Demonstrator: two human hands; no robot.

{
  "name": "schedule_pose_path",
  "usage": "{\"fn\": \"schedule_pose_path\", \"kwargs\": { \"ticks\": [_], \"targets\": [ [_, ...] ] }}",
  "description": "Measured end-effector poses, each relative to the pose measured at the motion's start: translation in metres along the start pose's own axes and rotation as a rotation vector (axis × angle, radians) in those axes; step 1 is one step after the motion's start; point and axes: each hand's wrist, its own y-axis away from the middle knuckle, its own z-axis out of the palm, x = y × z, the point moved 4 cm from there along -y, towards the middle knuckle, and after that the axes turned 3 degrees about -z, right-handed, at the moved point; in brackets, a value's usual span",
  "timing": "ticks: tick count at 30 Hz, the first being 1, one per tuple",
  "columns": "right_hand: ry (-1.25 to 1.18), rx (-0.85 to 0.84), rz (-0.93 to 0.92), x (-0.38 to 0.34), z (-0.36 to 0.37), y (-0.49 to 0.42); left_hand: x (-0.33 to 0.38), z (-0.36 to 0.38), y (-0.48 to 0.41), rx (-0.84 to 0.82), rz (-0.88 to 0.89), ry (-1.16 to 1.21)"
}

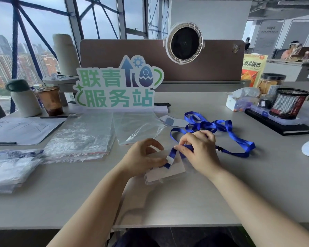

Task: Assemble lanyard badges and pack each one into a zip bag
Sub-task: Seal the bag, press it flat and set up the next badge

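Note:
A clear badge holder with a white card (169,172) lies on the grey desk in front of me. A blue lanyard (221,129) trails from it to the right in loose loops, and its metal clip (218,150) rests on the desk. My left hand (143,157) pinches the lanyard's end with the white clasp (169,160) at the holder's top edge. My right hand (198,152) pinches the blue strap just above the clasp. One empty zip bag (136,127) lies behind my hands, and a stack of zip bags (80,138) sits to its left.
Packed bags (11,166) pile up at the left edge. A green-lettered sign (118,82) stands behind the bags. Cups (51,100) stand far left. A tissue box (239,102), a mesh pen holder (289,104) and a black notebook (282,125) sit to the right.

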Motion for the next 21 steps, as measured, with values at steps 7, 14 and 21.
{"fn": "schedule_pose_path", "kwargs": {
  "ticks": [7, 14, 21],
  "targets": [
    [-0.014, 0.036, 0.025, 0.002, -0.001, -0.001, 0.002, 0.004, 0.002, 0.008, 0.001, -0.035],
    [-0.143, 0.082, 0.066, 0.015, -0.006, -0.004, 0.006, 0.003, 0.003, 0.019, 0.057, -0.017],
    [-0.294, 0.068, 0.153, 0.019, -0.007, -0.005, 0.003, -0.001, 0.001, 0.09, 0.116, 0.051]
  ]
}}
